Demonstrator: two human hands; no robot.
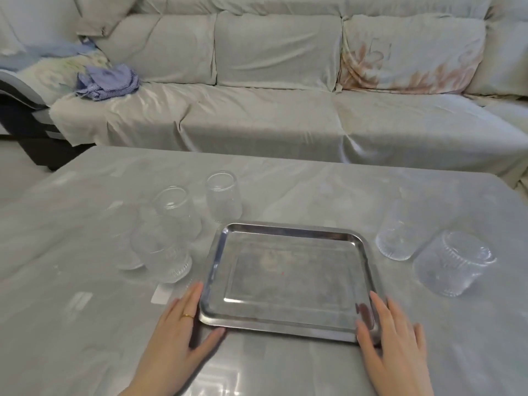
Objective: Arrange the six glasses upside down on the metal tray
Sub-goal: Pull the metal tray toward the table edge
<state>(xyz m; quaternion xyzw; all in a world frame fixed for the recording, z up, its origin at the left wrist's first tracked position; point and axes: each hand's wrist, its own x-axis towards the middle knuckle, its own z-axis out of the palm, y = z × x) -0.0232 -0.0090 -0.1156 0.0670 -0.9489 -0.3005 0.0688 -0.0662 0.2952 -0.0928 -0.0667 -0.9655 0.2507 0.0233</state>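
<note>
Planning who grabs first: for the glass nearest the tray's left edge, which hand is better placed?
Left. The left hand rests at the metal tray's near-left corner, on the same side as that ribbed glass; the right hand would have to cross the tray.

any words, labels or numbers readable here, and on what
None can be read.
Right sofa cushion: a faint blue mark, like digits or a character, too blurred to read.
Table: a white strip left of the tray, no text visible.
Glasses and tray: no marks visible.
</note>
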